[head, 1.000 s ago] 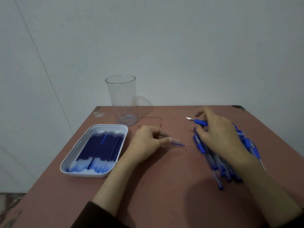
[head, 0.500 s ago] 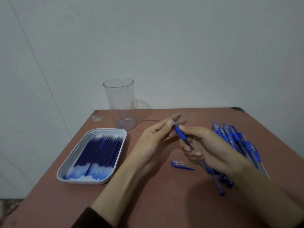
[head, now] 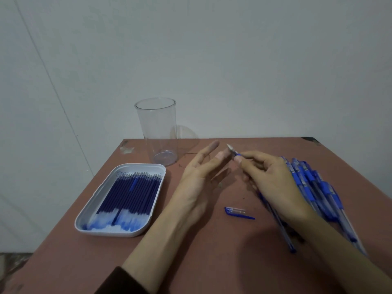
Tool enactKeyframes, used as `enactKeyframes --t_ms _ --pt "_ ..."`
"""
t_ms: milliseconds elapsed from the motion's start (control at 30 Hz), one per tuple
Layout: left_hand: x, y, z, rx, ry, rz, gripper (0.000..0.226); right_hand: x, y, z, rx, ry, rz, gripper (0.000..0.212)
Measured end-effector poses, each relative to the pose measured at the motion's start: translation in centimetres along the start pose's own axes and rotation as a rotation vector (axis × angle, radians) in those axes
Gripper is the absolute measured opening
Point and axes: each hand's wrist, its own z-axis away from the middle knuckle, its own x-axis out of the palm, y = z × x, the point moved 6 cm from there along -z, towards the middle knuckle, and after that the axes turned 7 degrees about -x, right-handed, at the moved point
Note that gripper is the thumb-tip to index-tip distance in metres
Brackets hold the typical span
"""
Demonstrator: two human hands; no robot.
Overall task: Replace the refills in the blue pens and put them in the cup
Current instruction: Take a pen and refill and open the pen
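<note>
Wears a dark brown sleeve (head: 121, 281) on the left arm, its cuff ending well above the wrist. Leaves the left hand (head: 197, 181), right hand (head: 273, 179) and both slim forearms bare.

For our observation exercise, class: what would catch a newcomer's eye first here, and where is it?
At the centre, the right hand pinches a blue pen, its tip raised toward the open left hand. Right of them lies a heap of blue pens; at the left, a white tray of refills sits in front of an empty clear cup.
</note>
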Motion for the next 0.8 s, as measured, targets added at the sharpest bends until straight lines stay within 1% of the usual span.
enactKeyframes --t_ms 100,233,400,433,467,533,567,633,700,800 --pt "-0.8 0.3 -0.1 0.035 0.070 -0.100 0.032 -0.7 -0.4 -0.3 -0.025 -0.023 0.033 0.010" --pt "-1.1 0.8 -0.1 0.105 0.099 -0.222 0.031 -0.5 -0.8 -0.2 -0.072 -0.100 0.139 0.006" --pt "-2.0 1.5 -0.1 0.176 0.188 -0.300 0.017 -0.9 -0.8 -0.1 -0.134 -0.087 0.306 0.008" --pt "-2.3 1.8 -0.1 0.198 0.216 -0.372 0.015 -1.2 -0.8 -0.1 -0.143 -0.073 0.350 0.012" --pt "-2.5 2.1 -0.1 0.231 0.251 -0.504 0.014 -1.5 -0.7 -0.2 -0.142 -0.053 0.381 0.015" --pt "-2.4 2.3 -0.2 0.285 0.283 -0.856 0.013 -2.1 -0.6 -0.4 -0.128 -0.015 0.408 0.016" --pt "-2.2 2.0 -0.2 0.272 0.266 -1.025 0.011 -2.3 -0.5 -0.5 -0.124 -0.008 0.415 0.016" --pt "-1.9 0.8 -0.1 0.179 0.181 -1.283 0.002 -2.4 -0.4 -0.6 -0.122 -0.013 0.427 0.017" --pt "-2.1 0.0 0.0 0.106 0.117 -1.424 0.005 -2.4 -0.4 -0.5 -0.127 -0.026 0.450 0.019" --pt "-2.3 0.0 0.0 0.072 0.088 -1.445 0.009 -2.2 -0.4 -0.5 -0.124 -0.051 0.466 0.015"
